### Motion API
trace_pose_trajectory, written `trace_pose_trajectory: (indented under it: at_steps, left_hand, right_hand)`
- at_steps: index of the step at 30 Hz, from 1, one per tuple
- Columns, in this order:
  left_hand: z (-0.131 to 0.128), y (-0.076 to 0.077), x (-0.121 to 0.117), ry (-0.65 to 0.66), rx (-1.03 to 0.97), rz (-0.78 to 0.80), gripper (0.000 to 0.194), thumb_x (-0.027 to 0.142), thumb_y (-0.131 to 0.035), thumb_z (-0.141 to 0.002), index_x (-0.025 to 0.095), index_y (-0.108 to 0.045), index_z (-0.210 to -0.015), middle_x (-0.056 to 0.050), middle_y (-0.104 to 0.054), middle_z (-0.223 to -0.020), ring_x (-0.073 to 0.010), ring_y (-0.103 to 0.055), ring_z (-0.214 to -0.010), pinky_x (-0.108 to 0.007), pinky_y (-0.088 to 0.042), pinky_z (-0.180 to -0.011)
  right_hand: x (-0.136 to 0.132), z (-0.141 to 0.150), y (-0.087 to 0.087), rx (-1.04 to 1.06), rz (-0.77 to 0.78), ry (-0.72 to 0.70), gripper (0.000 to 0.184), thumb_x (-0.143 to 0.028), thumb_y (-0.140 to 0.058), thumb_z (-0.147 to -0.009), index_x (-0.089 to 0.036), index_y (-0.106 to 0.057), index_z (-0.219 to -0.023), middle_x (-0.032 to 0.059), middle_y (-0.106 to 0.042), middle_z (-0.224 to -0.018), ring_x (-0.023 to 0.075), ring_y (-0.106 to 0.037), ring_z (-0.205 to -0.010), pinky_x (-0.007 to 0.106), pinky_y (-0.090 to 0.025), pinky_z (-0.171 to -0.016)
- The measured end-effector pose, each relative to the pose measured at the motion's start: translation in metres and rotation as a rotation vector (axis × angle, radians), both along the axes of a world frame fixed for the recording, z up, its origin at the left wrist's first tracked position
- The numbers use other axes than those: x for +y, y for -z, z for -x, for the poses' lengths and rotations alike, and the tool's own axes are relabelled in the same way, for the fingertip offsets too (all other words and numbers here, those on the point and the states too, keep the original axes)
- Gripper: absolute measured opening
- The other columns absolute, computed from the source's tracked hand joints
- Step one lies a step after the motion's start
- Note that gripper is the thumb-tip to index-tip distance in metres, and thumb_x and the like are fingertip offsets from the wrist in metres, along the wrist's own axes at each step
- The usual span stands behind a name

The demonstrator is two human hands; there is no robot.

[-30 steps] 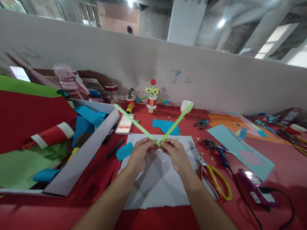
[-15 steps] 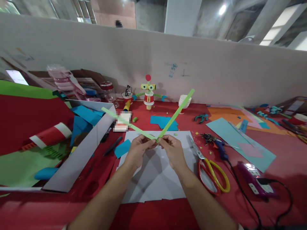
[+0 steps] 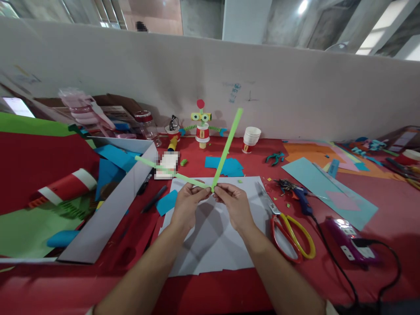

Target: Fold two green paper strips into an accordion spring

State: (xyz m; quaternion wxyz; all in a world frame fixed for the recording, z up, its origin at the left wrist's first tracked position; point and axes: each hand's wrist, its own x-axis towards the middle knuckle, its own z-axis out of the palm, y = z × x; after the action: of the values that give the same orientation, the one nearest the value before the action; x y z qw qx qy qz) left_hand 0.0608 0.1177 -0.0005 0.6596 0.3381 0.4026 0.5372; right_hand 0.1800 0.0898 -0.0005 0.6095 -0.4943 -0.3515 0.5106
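Note:
Between my fingertips, two light green paper strips meet at one end in a V. One green paper strip (image 3: 226,151) rises steeply up and slightly right; the other (image 3: 183,176) slants out to the left. My left hand (image 3: 189,203) pinches the joined end from the left, thumb and forefinger pressed together. From the right, my right hand (image 3: 233,203) pinches the same corner. Both hands are over a white paper sheet (image 3: 216,249). Fingertips partly hide how the strips overlap. Scissors (image 3: 285,229) with red and yellow handles lie right of my right hand.
A paper-cup robot figure (image 3: 202,131) and stacked paper cups (image 3: 251,139) stand along the back wall. Left is a white box (image 3: 108,210) of craft pieces. A glue gun (image 3: 303,201), pliers (image 3: 274,158) and a corded purple power strip (image 3: 349,245) lie at the right.
The right strip has swung to a steeper angle, its top moving left. Both hands still pinch the joined end, in nearly the same place.

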Motion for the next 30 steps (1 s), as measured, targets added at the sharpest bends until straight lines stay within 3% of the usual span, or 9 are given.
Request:
trace_pose_trajectory:
  at_steps: [6, 14, 19, 22, 30]
  left_hand:
    - [-0.0045, 0.0031, -0.0026, 0.000, 0.002, 0.009, 0.031, 0.020, -0.079, -0.055, 0.016, -0.055, -0.073, 0.004, -0.062, -0.056, -0.0106, -0.058, -0.057, -0.024, -0.043, -0.062]
    - [-0.0022, 0.0015, -0.0032, 0.091, -0.001, -0.078, 0.028, 0.020, -0.076, -0.059, 0.016, -0.062, -0.083, 0.000, -0.068, -0.063, -0.0141, -0.063, -0.062, -0.028, -0.047, -0.067]
    - [0.0006, 0.0009, 0.0009, 0.112, -0.064, 0.068, 0.027, 0.018, -0.078, -0.052, 0.014, -0.070, -0.078, -0.002, -0.067, -0.064, -0.0121, -0.061, -0.060, -0.025, -0.046, -0.062]
    - [0.0000, 0.0025, 0.0025, 0.108, -0.071, 0.142, 0.024, 0.016, -0.078, -0.051, 0.014, -0.072, -0.074, -0.002, -0.067, -0.063, -0.0113, -0.059, -0.059, -0.024, -0.046, -0.060]
    - [0.0025, 0.0088, 0.0053, 0.176, -0.001, 0.140, 0.026, 0.017, -0.081, -0.052, 0.015, -0.068, -0.076, -0.003, -0.068, -0.068, -0.0114, -0.060, -0.061, -0.023, -0.047, -0.061]
  right_hand:
    - [-0.0003, 0.0037, 0.0043, 0.028, -0.010, 0.039, 0.020, -0.027, -0.070, -0.067, -0.019, -0.070, -0.085, -0.0017, -0.066, -0.065, 0.0108, -0.059, -0.059, 0.024, -0.048, -0.058]
    - [0.0028, -0.0001, 0.0018, 0.039, 0.002, 0.066, 0.011, -0.025, -0.070, -0.063, -0.016, -0.068, -0.070, -0.0022, -0.063, -0.054, 0.0099, -0.055, -0.052, 0.024, -0.046, -0.056]
    - [0.0055, -0.0048, -0.0008, 0.129, 0.036, -0.038, 0.010, -0.023, -0.072, -0.060, -0.016, -0.069, -0.066, -0.0021, -0.063, -0.056, 0.0080, -0.053, -0.051, 0.023, -0.044, -0.055]
    - [0.0055, -0.0048, -0.0009, 0.142, 0.060, -0.029, 0.013, -0.024, -0.075, -0.057, -0.016, -0.068, -0.065, -0.0024, -0.063, -0.056, 0.0084, -0.054, -0.050, 0.024, -0.045, -0.055]
    - [0.0045, -0.0054, 0.0035, 0.050, 0.054, -0.030, 0.018, -0.028, -0.077, -0.054, -0.016, -0.071, -0.067, 0.0002, -0.065, -0.056, 0.0112, -0.056, -0.050, 0.027, -0.048, -0.056]
